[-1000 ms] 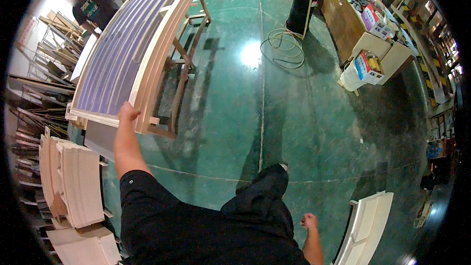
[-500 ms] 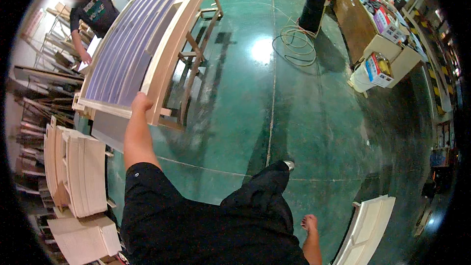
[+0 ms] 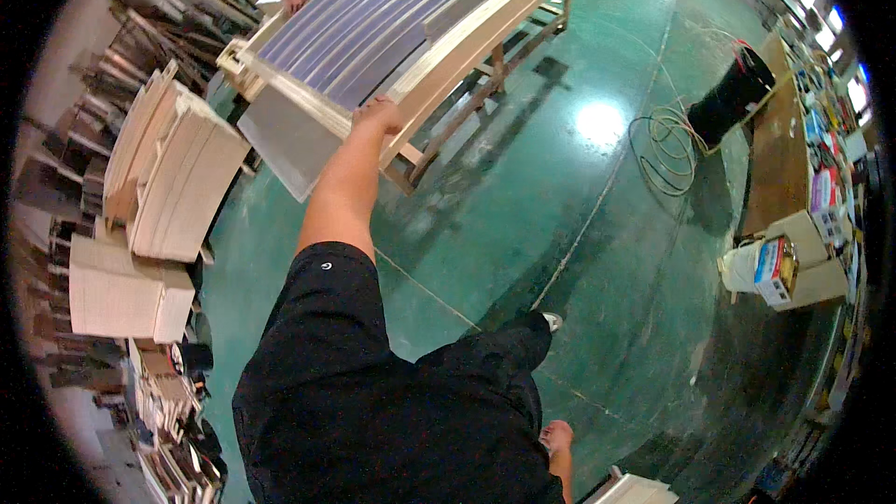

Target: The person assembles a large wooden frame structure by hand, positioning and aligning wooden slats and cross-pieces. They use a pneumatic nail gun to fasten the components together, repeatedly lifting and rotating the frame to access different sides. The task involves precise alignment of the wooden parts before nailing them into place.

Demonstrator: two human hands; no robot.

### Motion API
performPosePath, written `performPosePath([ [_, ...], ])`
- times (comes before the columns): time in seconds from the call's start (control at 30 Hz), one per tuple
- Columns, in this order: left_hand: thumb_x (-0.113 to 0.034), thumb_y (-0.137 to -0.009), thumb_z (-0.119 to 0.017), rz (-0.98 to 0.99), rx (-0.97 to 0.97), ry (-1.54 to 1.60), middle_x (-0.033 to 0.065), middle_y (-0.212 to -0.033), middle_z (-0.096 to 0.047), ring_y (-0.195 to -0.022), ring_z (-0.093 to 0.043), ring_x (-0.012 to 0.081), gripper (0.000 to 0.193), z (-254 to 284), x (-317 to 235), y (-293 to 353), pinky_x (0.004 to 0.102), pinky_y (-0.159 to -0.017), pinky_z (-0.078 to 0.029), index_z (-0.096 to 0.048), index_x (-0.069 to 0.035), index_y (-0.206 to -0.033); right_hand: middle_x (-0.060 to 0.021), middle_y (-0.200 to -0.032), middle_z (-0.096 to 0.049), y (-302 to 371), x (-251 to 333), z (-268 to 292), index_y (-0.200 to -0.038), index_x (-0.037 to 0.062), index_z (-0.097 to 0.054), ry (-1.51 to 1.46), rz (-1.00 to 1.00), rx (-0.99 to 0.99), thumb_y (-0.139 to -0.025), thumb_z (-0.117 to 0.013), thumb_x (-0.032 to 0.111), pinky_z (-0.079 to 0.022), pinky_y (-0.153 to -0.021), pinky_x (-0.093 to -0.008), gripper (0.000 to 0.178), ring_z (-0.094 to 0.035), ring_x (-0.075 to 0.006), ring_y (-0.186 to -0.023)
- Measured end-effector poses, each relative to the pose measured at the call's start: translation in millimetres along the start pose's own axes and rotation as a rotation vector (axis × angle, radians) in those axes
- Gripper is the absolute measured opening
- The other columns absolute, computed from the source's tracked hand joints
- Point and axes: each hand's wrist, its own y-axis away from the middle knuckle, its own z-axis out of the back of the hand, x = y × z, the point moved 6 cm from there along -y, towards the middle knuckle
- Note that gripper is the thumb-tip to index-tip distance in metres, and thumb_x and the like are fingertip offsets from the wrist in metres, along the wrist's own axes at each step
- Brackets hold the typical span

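Observation:
My left arm reaches forward, and my left hand (image 3: 376,118) is closed over the near corner of a large curved wooden frame (image 3: 471,45). Long bluish-purple strips separated by pale slats (image 3: 359,21) fill the frame, which rests on a wooden trestle stand (image 3: 497,68). Low at my side hangs my right hand (image 3: 557,435), its fingers curled, with nothing visible in them. A co-worker's hand (image 3: 293,2) touches the far left edge of the frame; most of that person is cut off by the picture's rim.
A grey flat panel (image 3: 291,138) juts out below the frame's near end. Curved wooden pieces (image 3: 182,182) are stacked at the left. To the right are a black drum (image 3: 731,98), a coiled hose (image 3: 668,155), a white bucket (image 3: 740,267) and a long workbench (image 3: 777,149). A pale wooden piece (image 3: 631,490) lies behind my right hand.
My view has turned left, so the frame, drum and bench appear farther right. My left hand stays on the frame's corner. Less of the co-worker shows. My right hand remains low at my side.

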Motion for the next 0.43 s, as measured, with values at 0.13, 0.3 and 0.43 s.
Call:
performPosePath([
  [0.13,-0.012,-0.084,-0.053,0.086,0.121,0.013,0.0229,-0.158,-0.031,-0.146,-0.032,0.0377,0.081,-16.4,20.2,2.1,0.0491,-0.120,-0.024,-0.016,0.007,-0.153,-0.0082,-0.071,-0.057,-18.2,43.0,22.7,-0.096,0.0077,-0.058,0.159,-0.098,0.063,-0.095,-0.053,0.019,-0.051,-0.051,-0.0368,0.013,-0.058,-0.0229,-0.058],
  [0.3,-0.014,-0.078,-0.069,0.052,-0.070,0.040,0.0252,-0.142,-0.052,-0.134,-0.049,0.0388,0.075,4.4,-17.4,11.3,0.0451,-0.112,-0.039,-0.040,0.006,-0.144,-0.0065,-0.072,-0.058,-44.0,116.9,59.8,-0.099,0.0100,-0.058,0.099,0.200,0.208,-0.098,-0.054,0.018,-0.052,-0.051,-0.0353,0.009,-0.058,-0.0208,-0.058],
  [0.43,-0.018,-0.076,-0.078,-0.160,-0.239,-0.106,0.0199,-0.141,-0.055,-0.134,-0.051,0.0293,0.065,20.1,-102.5,-37.7,0.0411,-0.112,-0.040,-0.057,0.001,-0.134,-0.0061,-0.076,-0.060,-47.9,160.6,81.3,-0.102,0.0109,-0.058,-0.099,0.250,0.061,-0.100,-0.058,0.034,-0.055,-0.055,-0.0370,0.023,-0.061,-0.0220,-0.062],
])
